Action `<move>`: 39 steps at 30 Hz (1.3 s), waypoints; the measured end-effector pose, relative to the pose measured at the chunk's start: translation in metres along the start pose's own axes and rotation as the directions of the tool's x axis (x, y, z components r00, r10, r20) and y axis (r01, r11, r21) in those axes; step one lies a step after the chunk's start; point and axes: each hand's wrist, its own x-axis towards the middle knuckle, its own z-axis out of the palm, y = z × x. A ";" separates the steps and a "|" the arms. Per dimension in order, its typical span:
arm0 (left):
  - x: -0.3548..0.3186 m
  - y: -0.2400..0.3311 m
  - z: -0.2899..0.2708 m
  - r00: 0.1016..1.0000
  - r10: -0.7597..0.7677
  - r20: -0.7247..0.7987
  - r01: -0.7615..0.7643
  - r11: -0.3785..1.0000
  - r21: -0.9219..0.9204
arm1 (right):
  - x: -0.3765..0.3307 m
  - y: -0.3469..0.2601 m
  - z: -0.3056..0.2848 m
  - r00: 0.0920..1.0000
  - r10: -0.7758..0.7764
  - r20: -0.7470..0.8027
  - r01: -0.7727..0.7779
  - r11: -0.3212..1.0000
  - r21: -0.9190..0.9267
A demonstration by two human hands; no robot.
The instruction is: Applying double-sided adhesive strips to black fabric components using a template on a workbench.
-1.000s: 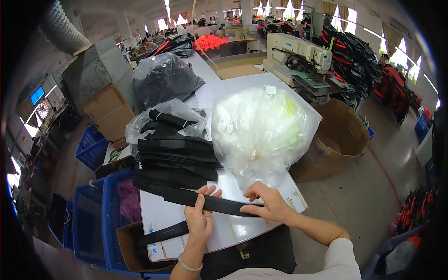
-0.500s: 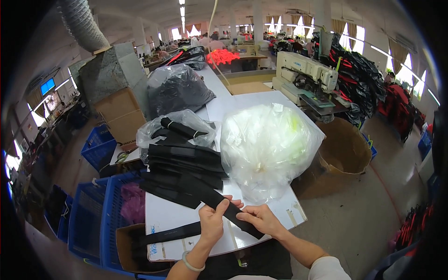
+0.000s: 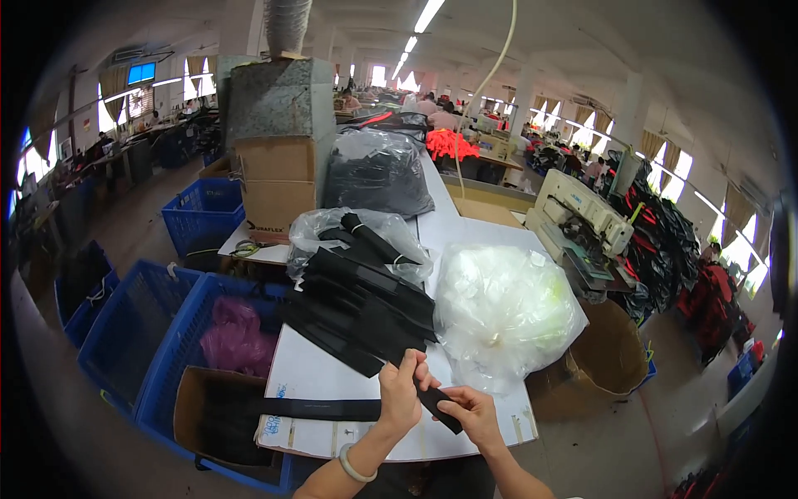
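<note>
Over the near edge of the white table, both hands grip one black fabric strip. My left hand pinches it with thumb and fingers, wrist in a pale bangle. Closed on the strip's lower right end is my right hand. Just beyond my hands lies an overlapping pile of black strips. A single long black strip runs left from beside my left wrist toward a cardboard box. Behind the pile, an opened clear bag holds rolled black pieces.
A bulky clear bag of whitish stuff stands right of the pile. Blue crates flank the table's left, one holding a pink bag. A sewing machine and a round cardboard bin are to the right.
The view has swung left and up, so the table's things sit farther right in it. Both hands still hold the strip, and less of it shows between them.
</note>
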 end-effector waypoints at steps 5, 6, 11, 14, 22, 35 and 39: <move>0.003 0.025 -0.018 0.992 0.088 -0.090 -0.093 0.995 -0.049 | 0.005 0.016 0.028 0.981 -0.179 -0.075 0.147 0.937 -0.316; 0.003 0.030 -0.023 0.988 0.104 -0.117 -0.110 0.993 -0.050 | 0.006 0.006 0.040 0.955 -0.293 -0.036 0.254 0.878 -0.406; 0.009 0.036 -0.039 0.971 0.053 -0.235 -0.079 0.991 -0.105 | 0.017 -0.002 0.070 0.789 -0.594 0.157 0.535 0.540 -0.650; 0.016 0.023 -0.043 0.979 -0.042 -0.199 -0.003 0.975 -0.221 | 0.013 0.019 0.054 0.879 -0.477 -0.021 0.358 0.687 -0.633; 0.005 -0.016 -0.059 0.969 -0.205 -0.136 0.188 0.974 -0.130 | -0.018 0.048 0.031 0.896 -0.441 -0.055 0.315 0.716 -0.623; -0.003 -0.083 -0.025 0.915 -0.401 0.052 0.400 0.916 0.016 | -0.037 0.040 -0.015 0.919 -0.302 -0.255 0.128 0.838 -0.530; 0.010 -0.091 -0.026 0.866 -0.424 -0.265 0.454 0.889 0.060 | -0.021 0.042 -0.040 0.938 -0.327 -0.114 0.224 0.825 -0.519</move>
